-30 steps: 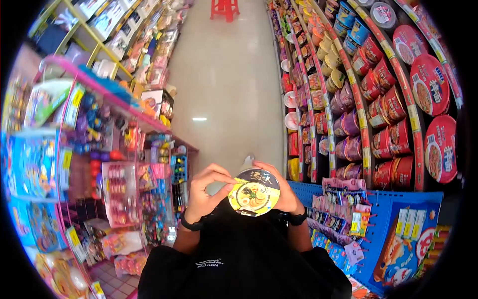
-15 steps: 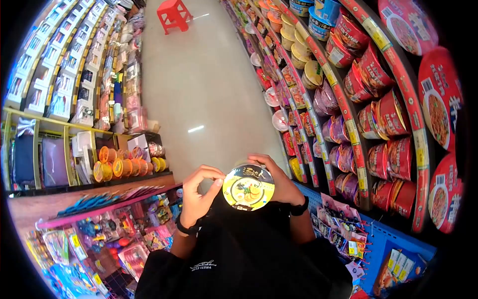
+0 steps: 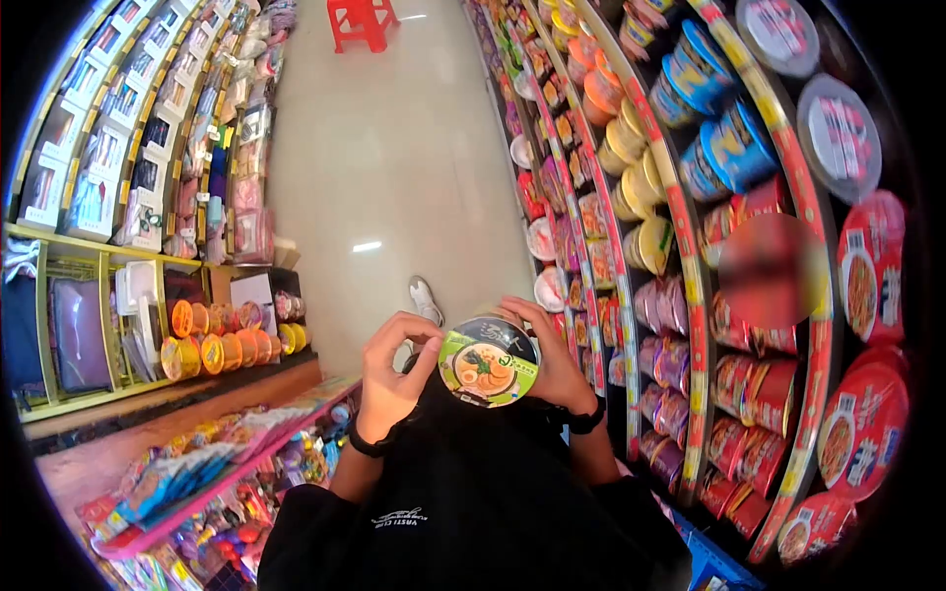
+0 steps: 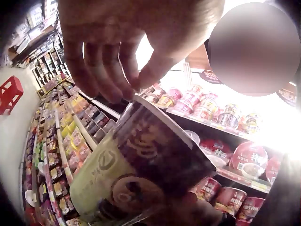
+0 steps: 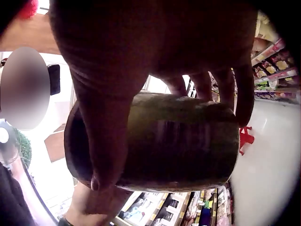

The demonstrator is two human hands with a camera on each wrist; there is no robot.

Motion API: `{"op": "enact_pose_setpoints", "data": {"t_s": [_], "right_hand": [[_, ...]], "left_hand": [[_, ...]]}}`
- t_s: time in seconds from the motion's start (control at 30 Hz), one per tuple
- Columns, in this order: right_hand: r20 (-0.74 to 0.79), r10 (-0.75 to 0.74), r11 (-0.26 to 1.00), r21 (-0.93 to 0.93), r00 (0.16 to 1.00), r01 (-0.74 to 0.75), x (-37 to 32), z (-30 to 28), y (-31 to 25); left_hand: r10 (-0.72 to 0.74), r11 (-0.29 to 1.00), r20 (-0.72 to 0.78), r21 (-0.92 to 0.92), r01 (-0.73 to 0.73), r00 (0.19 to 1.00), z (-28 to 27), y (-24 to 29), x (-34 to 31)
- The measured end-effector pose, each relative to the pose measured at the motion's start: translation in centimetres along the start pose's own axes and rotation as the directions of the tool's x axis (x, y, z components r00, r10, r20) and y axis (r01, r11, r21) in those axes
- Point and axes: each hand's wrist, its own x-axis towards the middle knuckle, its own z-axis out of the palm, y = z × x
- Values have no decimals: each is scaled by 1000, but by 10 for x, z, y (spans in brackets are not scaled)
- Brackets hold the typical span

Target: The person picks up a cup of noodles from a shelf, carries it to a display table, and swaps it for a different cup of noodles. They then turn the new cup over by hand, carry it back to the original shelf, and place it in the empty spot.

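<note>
A round instant noodle cup [image 3: 490, 372] with a dark and green lid, pictured with a bowl of noodles, is held in front of my chest. My right hand [image 3: 554, 362] grips its side; in the right wrist view the thumb [image 5: 109, 150] lies across the cup wall [image 5: 183, 134] and the fingers reach round the other side. At the left edge of the lid, my left hand [image 3: 394, 372] pinches with thumb and forefinger. The left wrist view shows those fingertips [image 4: 123, 92] together right at the rim of the tilted cup [image 4: 101, 174].
Shelves of noodle cups [image 3: 744, 389] line the right side. On the left stand a stationery shelf [image 3: 99, 148], orange-lidded tubs [image 3: 232, 350] and a pink-edged rack [image 3: 197, 507]. A red stool [image 3: 361, 25] is on the aisle floor [image 3: 384, 167] ahead.
The head view has swung, so shelves and stool sit differently in it. A shoe shows more fully on the floor. Both hands stay on the noodle cup, the left at its lid edge.
</note>
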Motion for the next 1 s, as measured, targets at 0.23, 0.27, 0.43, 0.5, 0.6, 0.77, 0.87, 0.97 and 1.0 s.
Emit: {"op": "enact_pose_setpoints", "data": {"t_s": [0.23, 0.27, 0.43, 0.5, 0.6, 0.77, 0.87, 0.97, 1.0], "right_hand": [[-47, -54, 988, -151, 997, 46, 147, 12, -25], [-48, -68, 985, -161, 997, 59, 169, 15, -23], [-134, -95, 980, -184, 986, 70, 266, 29, -14], [-162, -123, 975, -206, 979, 89, 296, 31, -16], [-201, -146, 974, -200, 969, 105, 338, 31, -21], [-232, -132, 983, -157, 964, 97, 400, 32, -19], [-216, -102, 991, -112, 971, 79, 444, 25, -15], [-199, -71, 997, -36, 977, 65, 494, 17, -2], [-189, -77, 997, -35, 979, 71, 512, 13, 2]], "left_hand": [[50, 999, -46, -19, -51, 998, -63, -34, 133], [59, 998, -51, -31, -61, 997, -73, -38, 153], [121, 992, -46, -18, -122, 992, -112, -52, 241], [136, 990, -22, -26, -137, 990, -124, -59, 266], [159, 987, 12, -38, -159, 987, -141, -67, 307], [197, 979, -40, 65, -195, 980, -153, -72, 358], [159, 987, -62, 29, -158, 985, -158, -87, 393], [163, 985, -47, 61, -160, 986, -164, -99, 440], [155, 986, -44, 66, -152, 987, -167, -102, 457]]}}
